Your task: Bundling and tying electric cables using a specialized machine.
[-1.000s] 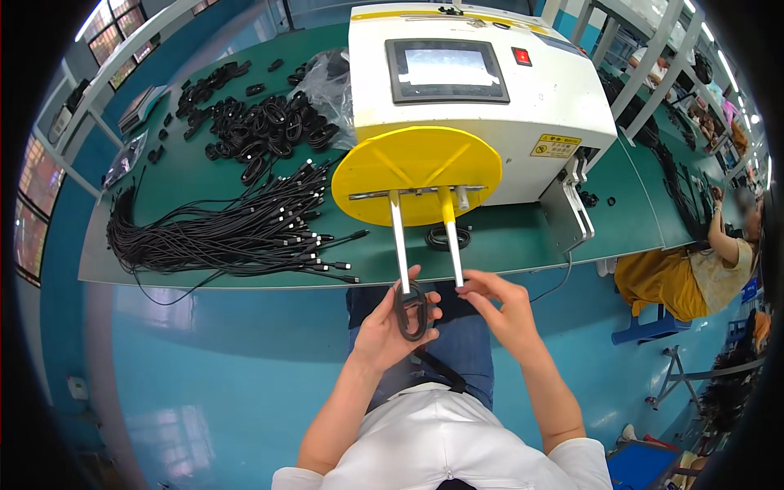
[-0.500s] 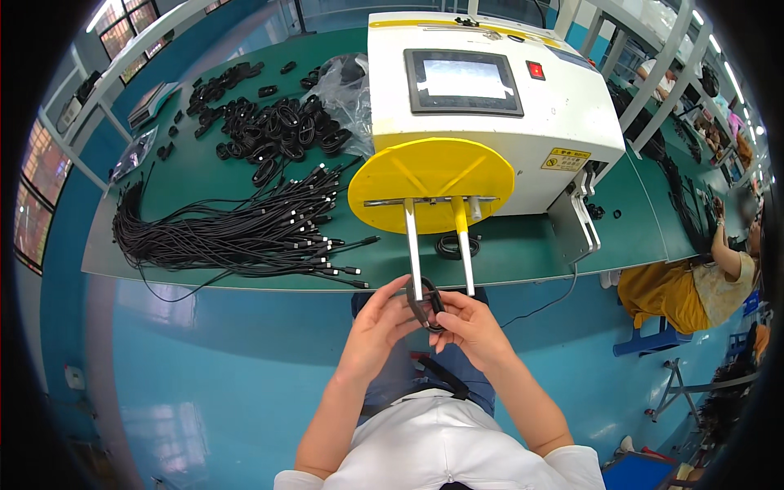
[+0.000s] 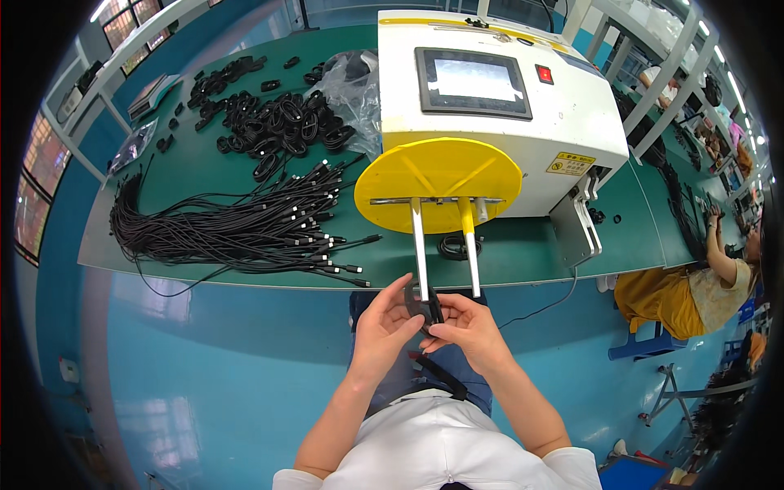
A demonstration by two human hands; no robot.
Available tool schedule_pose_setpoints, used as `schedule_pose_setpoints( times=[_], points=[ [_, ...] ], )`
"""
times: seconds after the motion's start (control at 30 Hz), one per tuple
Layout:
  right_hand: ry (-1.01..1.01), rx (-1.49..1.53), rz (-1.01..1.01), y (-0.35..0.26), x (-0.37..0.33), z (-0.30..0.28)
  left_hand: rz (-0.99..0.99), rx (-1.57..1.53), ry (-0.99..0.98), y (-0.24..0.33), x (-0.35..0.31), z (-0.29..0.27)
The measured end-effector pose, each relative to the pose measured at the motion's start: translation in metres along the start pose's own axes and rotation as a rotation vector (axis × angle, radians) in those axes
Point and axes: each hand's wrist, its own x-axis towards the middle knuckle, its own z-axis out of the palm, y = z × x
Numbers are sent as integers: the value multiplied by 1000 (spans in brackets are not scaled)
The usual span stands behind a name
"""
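Both my hands hold a small coil of black cable (image 3: 422,310) just past the table's near edge. My left hand (image 3: 380,333) grips its left side, with the thumb pressed on the near face. My right hand (image 3: 472,331) pinches the right side between thumb and fingers. The coil is at the tip of the left metal rod (image 3: 420,253); whether it still encircles the rod cannot be made out. A second rod (image 3: 473,261), yellow at its base, stands to the right. Both rods stick out from a yellow disc (image 3: 438,175) on a white winding machine (image 3: 482,129).
Straight black cables (image 3: 200,229) lie bundled on the green table (image 3: 327,282) at left, behind them a heap of coiled cables (image 3: 282,122) and a clear plastic bag (image 3: 351,94). Another coil (image 3: 452,247) lies under the disc. A seated person (image 3: 710,290) works at far right.
The coil has turned in my hands, its flat side now facing me more. My left thumb has come down onto it. The whole view has shifted slightly.
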Motion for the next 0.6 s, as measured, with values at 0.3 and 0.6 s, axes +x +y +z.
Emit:
schedule_pose_setpoints(
  times=[0.3,0.6],
  points=[
    [23,4,26,4,1,2,-25,86,67,-6,4,-6],
    [108,-322,-128,19,2,6,-63,155,45,-17,15,-13]
  ],
)
